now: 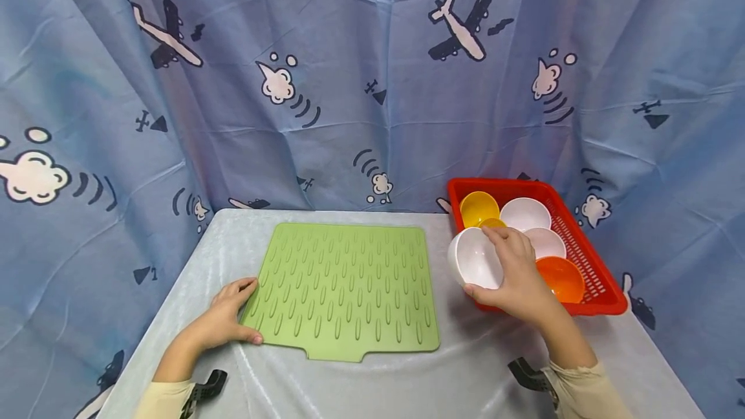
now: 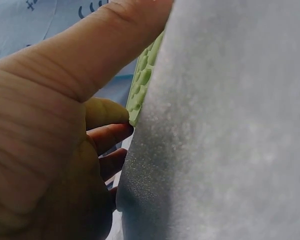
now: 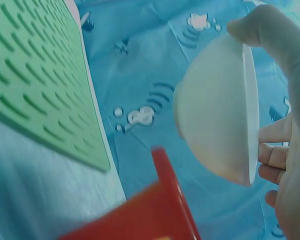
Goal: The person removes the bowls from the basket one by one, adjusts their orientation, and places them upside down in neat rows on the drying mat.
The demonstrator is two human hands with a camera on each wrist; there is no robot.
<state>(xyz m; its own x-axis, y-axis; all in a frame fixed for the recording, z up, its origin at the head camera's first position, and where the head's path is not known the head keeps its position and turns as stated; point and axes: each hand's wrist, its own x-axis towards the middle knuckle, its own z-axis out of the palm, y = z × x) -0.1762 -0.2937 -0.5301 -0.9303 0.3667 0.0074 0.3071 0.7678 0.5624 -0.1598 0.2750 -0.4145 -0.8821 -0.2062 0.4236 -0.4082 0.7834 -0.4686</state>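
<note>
My right hand [image 1: 520,277] grips a white bowl [image 1: 478,258] by its rim, thumb at the near side and fingers at the far side. The bowl is tilted on its side, raised beside the left wall of a red basket [image 1: 605,306]. In the right wrist view, the bowl's rounded outside [image 3: 215,110] faces the green mat. My left hand [image 1: 224,319] rests at the left edge of a green ridged drying mat [image 1: 349,290], thumb by its near-left corner and fingertips touching its side. The left wrist view shows those fingertips against the mat's edge [image 2: 140,90].
Inside the basket lie a yellow bowl [image 1: 478,208] with another yellow one partly hidden, a white bowl [image 1: 526,213], a pale pinkish bowl [image 1: 546,243] and an orange bowl [image 1: 561,280]. A white cloth [image 1: 407,386] covers the table. A blue patterned curtain [image 1: 326,147] hangs behind.
</note>
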